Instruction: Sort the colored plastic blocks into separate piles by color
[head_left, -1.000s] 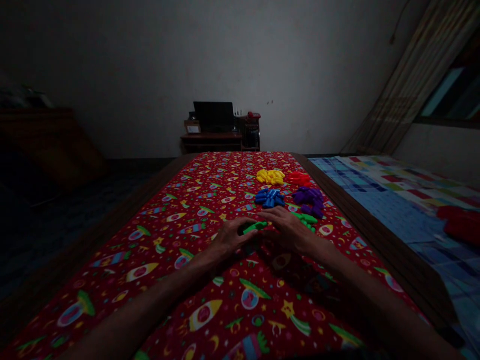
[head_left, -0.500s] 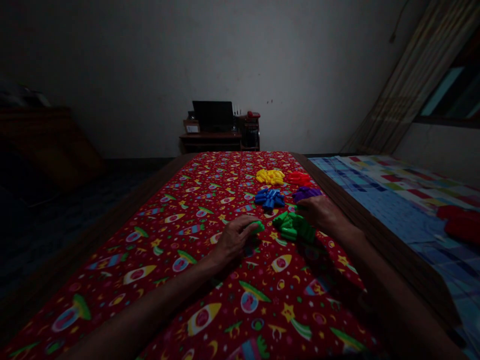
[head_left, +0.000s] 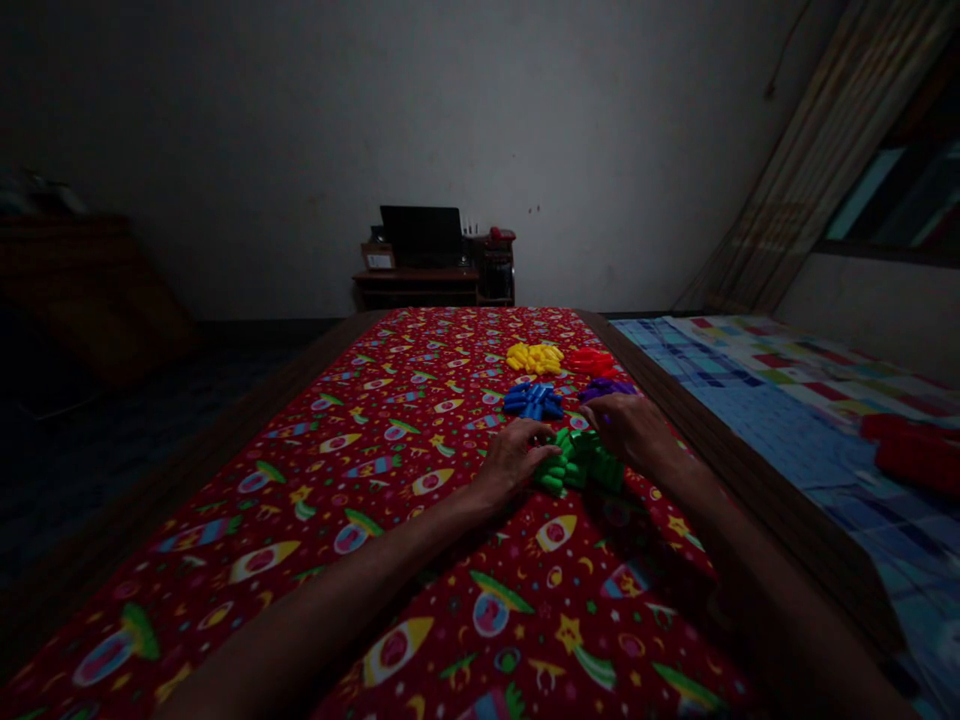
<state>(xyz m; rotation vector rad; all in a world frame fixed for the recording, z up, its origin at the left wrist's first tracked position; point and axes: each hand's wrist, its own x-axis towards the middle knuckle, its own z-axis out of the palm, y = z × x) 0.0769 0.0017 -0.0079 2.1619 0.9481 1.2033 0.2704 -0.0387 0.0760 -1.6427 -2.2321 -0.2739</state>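
A pile of green plastic pieces, small and roughly tube-shaped, lies on the red patterned cloth. At its left side is my left hand, thumb and fingers apart and touching the nearest pieces. My right hand is over the pile's far right side, fingers bent and pressed together. Whatever its fingertips hold, if anything, is hidden. Just beyond that hand lie purple pieces, partly covered by it. Blue pieces form a heap behind the green pile.
Farther back are a yellow heap and a red heap. A dark brown border runs along the cloth's right side, with a blue checked sheet beyond it. A desk with a black monitor stands against the wall.
My left hand has moved right and forward, bringing green pieces against the pile's left side. My right hand has shifted only slightly at the pile's far edge. The view has turned slightly.
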